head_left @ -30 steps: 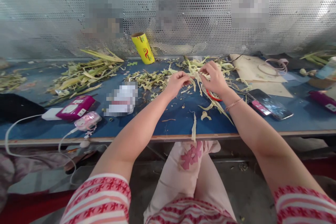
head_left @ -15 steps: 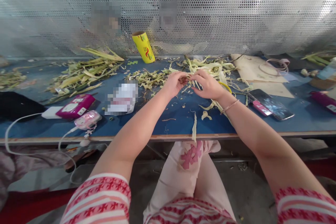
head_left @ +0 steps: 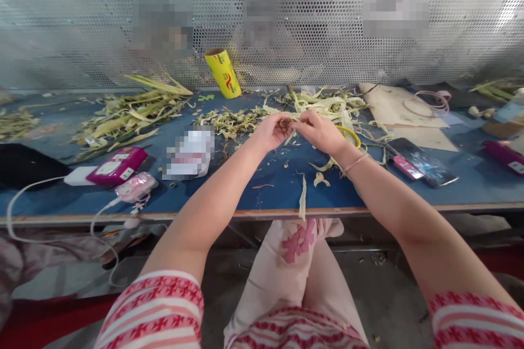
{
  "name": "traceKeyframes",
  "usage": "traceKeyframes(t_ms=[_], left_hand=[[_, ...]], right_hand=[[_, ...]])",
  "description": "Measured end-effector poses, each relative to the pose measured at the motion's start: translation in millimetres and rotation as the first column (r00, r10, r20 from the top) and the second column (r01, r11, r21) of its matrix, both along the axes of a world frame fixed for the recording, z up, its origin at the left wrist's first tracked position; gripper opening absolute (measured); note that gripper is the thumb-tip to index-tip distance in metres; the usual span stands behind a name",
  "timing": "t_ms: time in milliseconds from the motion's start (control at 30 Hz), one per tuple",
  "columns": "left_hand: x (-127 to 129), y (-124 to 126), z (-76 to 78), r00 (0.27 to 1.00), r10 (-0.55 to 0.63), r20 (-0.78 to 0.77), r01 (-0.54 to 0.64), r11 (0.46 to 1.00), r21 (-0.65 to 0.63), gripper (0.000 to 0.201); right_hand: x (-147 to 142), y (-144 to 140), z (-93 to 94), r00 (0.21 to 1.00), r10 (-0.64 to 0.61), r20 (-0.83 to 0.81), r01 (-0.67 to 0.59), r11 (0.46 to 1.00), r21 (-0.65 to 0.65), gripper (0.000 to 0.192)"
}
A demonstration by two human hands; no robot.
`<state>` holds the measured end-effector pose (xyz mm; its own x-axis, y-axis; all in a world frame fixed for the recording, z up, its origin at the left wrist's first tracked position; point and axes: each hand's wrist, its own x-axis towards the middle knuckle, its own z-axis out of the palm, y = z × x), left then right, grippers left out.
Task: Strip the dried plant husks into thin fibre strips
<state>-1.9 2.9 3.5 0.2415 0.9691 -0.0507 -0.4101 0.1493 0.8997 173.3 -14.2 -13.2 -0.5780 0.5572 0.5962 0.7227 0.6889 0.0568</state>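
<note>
My left hand (head_left: 273, 131) and my right hand (head_left: 321, 132) meet fingertip to fingertip over the blue table (head_left: 282, 188). Both pinch a thin pale-green leaf strip (head_left: 292, 121) between them. Just behind my hands lies a heap of pale leaf strips (head_left: 327, 103). A yellow ring (head_left: 352, 133) peeks out beside my right wrist. Small shredded scraps (head_left: 231, 120) lie to the left of my left hand.
A yellow roll (head_left: 223, 73) leans at the back. Long green leaves (head_left: 131, 112) lie at the left. A pink power bank (head_left: 118, 166), a pink gadget with white cable (head_left: 135, 188), a phone (head_left: 421, 161) and cardboard (head_left: 393, 106) lie around. People sit behind the perforated screen (head_left: 311, 16).
My right hand moved left and closed in on my left hand, so the fingertips now touch on the strip. The red ring under my right hand is no longer seen; a yellow ring shows.
</note>
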Motion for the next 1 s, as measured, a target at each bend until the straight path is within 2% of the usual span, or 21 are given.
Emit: traceKeyframes(t_ms=[133,300,433,567,667,867,1000], left_hand=[[-1,0,0.3,1.0,0.013,0.004,-0.013,1.0,-0.021,0.019],[-2,-1,-0.4,0.999,-0.032,-0.041,0.032,0.999,-0.013,0.019],[0,-5,2.9,1.0,-0.018,0.013,0.019,0.997,-0.072,0.022],[2,-10,6.5,0.999,0.009,0.051,-0.003,0.994,-0.112,0.023],[1,-8,5.2,1.0,-0.004,0.028,0.007,0.996,-0.09,0.022],[0,-3,-0.3,0.997,0.015,-0.069,-0.013,0.999,0.035,0.016],[1,-8,1.6,0.998,0.034,-0.049,-0.032,0.998,0.049,0.015]], right_hand=[[-1,-3,3.7,1.0,0.006,-0.027,-0.006,1.0,0.009,0.025],[-2,-6,8.3,0.999,0.043,0.007,-0.043,0.999,-0.002,0.028],[-2,-5,7.9,0.99,0.108,0.095,-0.116,0.99,0.079,0.029],[-4,-5,5.8,0.986,0.092,0.139,-0.109,0.987,0.117,0.03],[-5,-5,5.4,0.991,0.089,0.102,-0.1,0.99,0.104,0.031],[-4,-5,6.7,0.992,0.127,-0.026,-0.125,0.99,0.058,0.035],[-4,-5,7.4,0.968,0.204,-0.149,-0.202,0.979,0.028,0.035]])
